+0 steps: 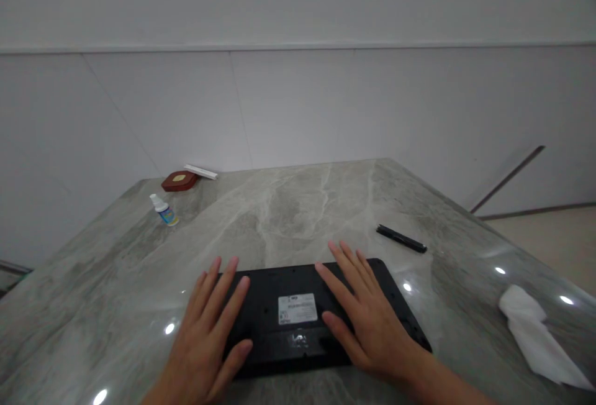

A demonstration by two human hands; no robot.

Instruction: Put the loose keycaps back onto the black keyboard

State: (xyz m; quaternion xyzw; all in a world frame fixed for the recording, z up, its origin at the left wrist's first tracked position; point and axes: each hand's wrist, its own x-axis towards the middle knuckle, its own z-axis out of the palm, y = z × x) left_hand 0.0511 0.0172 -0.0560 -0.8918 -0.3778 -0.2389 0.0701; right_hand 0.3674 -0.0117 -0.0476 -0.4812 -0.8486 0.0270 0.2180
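A flat black device that looks like a laptop [284, 346] lies bottom side up on the grey marble-patterned table [298, 212], a white printed label [298, 309] near its middle. My left hand [205, 336] rests over its left end, fingers spread and pointing away from me. Across the right part lies my right hand [367, 324], its fingers also stretched out flat. Neither hand grips anything. The hands cover parts of the device's left and right sides. Beyond its right corner sits a slim black bar [401, 238], whose kind I cannot make out.
Toward the back left stand a small white-capped spray bottle [164, 210], a reddish-brown case [179, 181] and a thin white strip [201, 172] by it. A crumpled white tissue [540, 336] lies at the right. A pale wall [298, 107] rises behind the table's far edge.
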